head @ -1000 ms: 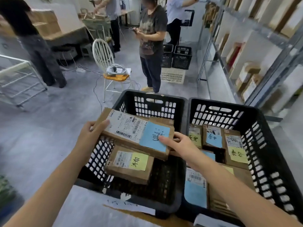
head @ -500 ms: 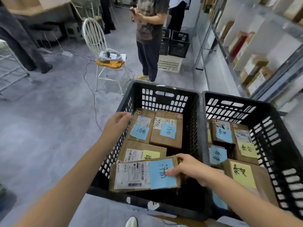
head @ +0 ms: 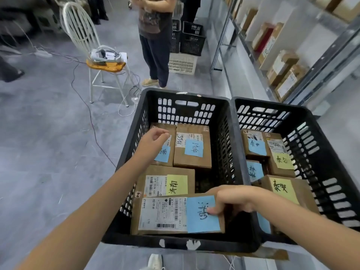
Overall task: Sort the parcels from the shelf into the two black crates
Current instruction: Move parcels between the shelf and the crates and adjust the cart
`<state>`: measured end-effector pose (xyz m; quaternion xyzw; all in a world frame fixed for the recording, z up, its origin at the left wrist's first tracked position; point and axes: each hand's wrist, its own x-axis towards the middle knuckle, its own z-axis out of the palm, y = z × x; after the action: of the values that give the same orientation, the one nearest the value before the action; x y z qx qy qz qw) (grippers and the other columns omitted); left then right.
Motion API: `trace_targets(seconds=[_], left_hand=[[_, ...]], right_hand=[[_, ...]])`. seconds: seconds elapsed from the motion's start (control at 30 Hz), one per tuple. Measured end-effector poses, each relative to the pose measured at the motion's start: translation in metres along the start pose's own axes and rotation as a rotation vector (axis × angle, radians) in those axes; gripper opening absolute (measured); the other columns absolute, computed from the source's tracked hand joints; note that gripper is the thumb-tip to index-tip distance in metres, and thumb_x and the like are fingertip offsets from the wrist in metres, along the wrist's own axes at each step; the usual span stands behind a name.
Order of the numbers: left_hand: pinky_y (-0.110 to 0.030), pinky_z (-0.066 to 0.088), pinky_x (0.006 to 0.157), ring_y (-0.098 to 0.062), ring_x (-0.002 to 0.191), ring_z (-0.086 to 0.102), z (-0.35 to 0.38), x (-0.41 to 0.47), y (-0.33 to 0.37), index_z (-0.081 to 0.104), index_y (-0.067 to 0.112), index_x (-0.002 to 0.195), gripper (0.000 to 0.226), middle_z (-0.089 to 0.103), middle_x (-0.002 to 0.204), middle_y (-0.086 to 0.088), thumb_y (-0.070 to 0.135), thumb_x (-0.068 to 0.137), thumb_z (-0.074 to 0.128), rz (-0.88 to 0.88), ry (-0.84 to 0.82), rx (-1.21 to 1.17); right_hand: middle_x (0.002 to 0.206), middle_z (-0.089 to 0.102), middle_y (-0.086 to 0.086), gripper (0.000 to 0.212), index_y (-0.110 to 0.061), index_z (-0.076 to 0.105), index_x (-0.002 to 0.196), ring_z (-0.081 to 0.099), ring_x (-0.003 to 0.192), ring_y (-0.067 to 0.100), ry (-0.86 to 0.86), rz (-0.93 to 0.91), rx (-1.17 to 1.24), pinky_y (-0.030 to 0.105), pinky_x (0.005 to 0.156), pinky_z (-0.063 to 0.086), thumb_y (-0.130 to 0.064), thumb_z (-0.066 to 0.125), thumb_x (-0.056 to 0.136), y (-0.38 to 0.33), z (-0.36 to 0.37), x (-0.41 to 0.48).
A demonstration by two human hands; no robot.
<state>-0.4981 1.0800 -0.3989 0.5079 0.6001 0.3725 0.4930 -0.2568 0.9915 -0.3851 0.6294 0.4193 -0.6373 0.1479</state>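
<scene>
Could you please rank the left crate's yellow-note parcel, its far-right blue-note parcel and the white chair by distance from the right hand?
From the right hand, gripping the front parcel:
1. Yellow-note parcel, just behind it in the left crate.
2. Blue-note parcel, at the crate's far end, right side.
3. White chair, on the floor beyond, far left.

Site reads to me as a parcel sorting depot. Grey metal shelving (head: 321, 65) along the right carries brown cardboard parcels (head: 282, 64). The left black slotted plastic crate (head: 136, 242) and right black slotted plastic crate (head: 272, 105) hold boxes with shipping labels. Bare grey concrete floor (head: 48, 152); further stacked black crates (head: 191, 40) behind.
</scene>
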Motion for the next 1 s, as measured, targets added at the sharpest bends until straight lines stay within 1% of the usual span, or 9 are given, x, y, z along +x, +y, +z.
trace_targets(seconds=[0.1,0.23,0.4,0.5,0.6,0.67,0.8,0.9,1.0], left_hand=[[-0.024,0.049,0.076,-0.006,0.101,0.060,0.010,0.003,0.002,0.066,0.026,0.109,0.016,0.064,0.107,0.013,0.032,0.096,0.058,0.016,-0.037,0.033],[-0.013,0.040,0.068,0.005,0.094,0.055,0.017,0.002,0.003,0.063,0.020,0.114,0.019,0.060,0.102,0.018,0.026,0.098,0.056,0.045,-0.094,0.060],[-0.017,0.041,0.069,0.004,0.096,0.056,0.006,0.003,0.001,0.063,0.021,0.116,0.021,0.062,0.105,0.015,0.026,0.096,0.057,0.028,-0.126,0.092],[-0.018,0.041,0.066,0.001,0.094,0.056,0.006,0.006,0.002,0.062,0.023,0.115,0.020,0.062,0.105,0.014,0.027,0.097,0.057,0.032,-0.129,0.096],[-0.019,0.042,0.071,0.000,0.097,0.056,0.013,0.009,0.002,0.062,0.023,0.116,0.022,0.062,0.107,0.012,0.027,0.096,0.056,0.032,-0.146,0.119],[-0.022,0.044,0.075,-0.004,0.101,0.057,0.019,0.010,0.000,0.062,0.022,0.117,0.023,0.062,0.109,0.010,0.026,0.095,0.057,0.022,-0.169,0.124],[-0.021,0.041,0.085,-0.008,0.111,0.055,0.029,0.007,-0.003,0.061,0.017,0.123,0.028,0.061,0.120,0.007,0.021,0.096,0.056,0.029,-0.201,0.130],[-0.023,0.040,0.097,-0.009,0.120,0.052,0.034,0.002,-0.005,0.057,0.014,0.132,0.035,0.059,0.129,0.005,0.017,0.097,0.055,0.054,-0.203,0.132],[-0.028,0.040,0.107,-0.008,0.125,0.051,0.039,0.003,-0.010,0.056,0.016,0.134,0.038,0.058,0.134,0.005,0.016,0.096,0.054,0.085,-0.228,0.161]], right_hand=[[0.118,0.071,0.006,0.038,-0.020,0.058,0.129,0.066,0.112,0.025,-0.045,0.080,-0.043,0.048,0.095,0.054,-0.017,0.065,0.092,-0.002,0.009,0.007],[0.119,0.070,0.002,0.054,-0.020,0.062,0.124,0.064,0.113,0.023,0.048,0.063,-0.042,0.049,0.098,0.050,-0.053,0.072,0.082,-0.014,0.033,0.031],[0.125,0.066,0.006,0.045,-0.017,0.063,0.129,0.065,0.109,0.023,0.110,-0.017,-0.220,0.030,0.067,0.056,-0.043,0.065,0.092,-0.032,0.046,0.041],[0.124,0.066,0.006,0.042,-0.022,0.062,0.131,0.066,0.110,0.025,0.117,-0.035,-0.243,0.038,0.077,0.060,-0.040,0.063,0.093,-0.032,0.049,0.042],[0.129,0.063,0.004,0.050,-0.025,0.056,0.138,0.063,0.113,0.025,0.195,-0.050,-0.443,0.038,0.078,0.058,-0.045,0.060,0.093,-0.034,0.056,0.048],[0.135,0.060,0.000,0.049,-0.025,0.056,0.138,0.059,0.118,0.020,0.241,-0.104,-0.517,0.033,0.090,0.053,-0.046,0.059,0.094,-0.033,0.059,0.051],[0.130,0.064,-0.001,0.048,-0.022,0.060,0.134,0.061,0.116,0.017,0.104,-0.190,-0.453,0.035,0.100,0.050,-0.048,0.059,0.094,-0.028,0.044,0.048],[0.113,0.068,-0.002,0.056,-0.016,0.065,0.122,0.063,0.103,0.015,0.087,-0.221,-0.496,0.028,0.089,0.050,-0.061,0.048,0.094,-0.033,0.028,0.045],[0.094,0.066,0.003,0.059,-0.008,0.066,0.105,0.059,0.085,0.018,0.288,-0.301,-0.449,0.031,0.074,0.044,-0.062,0.040,0.097,-0.040,0.011,0.040]])
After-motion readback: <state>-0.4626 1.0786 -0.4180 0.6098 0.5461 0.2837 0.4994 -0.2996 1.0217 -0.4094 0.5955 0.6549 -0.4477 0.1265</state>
